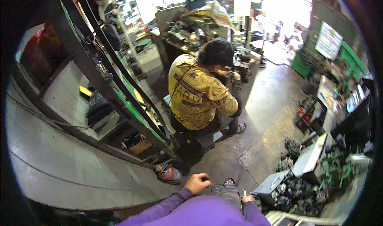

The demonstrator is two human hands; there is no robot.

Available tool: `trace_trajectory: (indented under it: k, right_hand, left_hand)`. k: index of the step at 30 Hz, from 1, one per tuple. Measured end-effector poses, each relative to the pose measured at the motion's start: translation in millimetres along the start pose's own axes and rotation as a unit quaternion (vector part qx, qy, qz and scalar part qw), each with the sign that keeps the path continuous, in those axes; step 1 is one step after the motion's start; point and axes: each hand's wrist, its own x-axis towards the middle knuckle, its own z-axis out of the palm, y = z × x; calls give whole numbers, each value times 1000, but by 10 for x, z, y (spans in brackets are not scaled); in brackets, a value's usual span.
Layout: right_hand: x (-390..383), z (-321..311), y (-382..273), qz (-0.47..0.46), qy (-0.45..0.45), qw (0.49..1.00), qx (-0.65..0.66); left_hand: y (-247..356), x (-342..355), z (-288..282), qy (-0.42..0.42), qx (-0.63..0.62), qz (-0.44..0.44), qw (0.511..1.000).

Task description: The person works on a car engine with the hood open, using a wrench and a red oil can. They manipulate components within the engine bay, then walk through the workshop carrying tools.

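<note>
My left hand (196,183) hangs above my left thigh, its fingers loosely bent with a gap between thumb and forefinger, and no object shows in it. Beside my right thigh, my right hand (247,199) is closed around a small silver wrench (244,192), whose end sticks up past the fingers. Most of that hand's fingers are hard to see. To the left of my left hand, a red canister (171,174) stands near the base of a dark metal frame (119,94).
Ahead, a person (199,90) in a stained yellow shirt sits low, hands at metal parts on a cluttered workbench (191,34). Dark metal parts (295,194) are heaped at my right, beside a grey metal box (273,182). Concrete floor (265,122) runs toward a bright doorway.
</note>
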Motion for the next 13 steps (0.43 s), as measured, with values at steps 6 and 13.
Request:
trace_trajectory:
  k: [6, 13]
  right_hand:
    - [945, -1818, -335, -171, -15, 984, 55]
    - [2330, -2243, 382, 2, -60, 983, 172]
  left_hand:
    - [1111, 1274, 1096, -152, -100, 58, 982]
    - [1805, 2609, 1902, -236, -110, 32, 965]
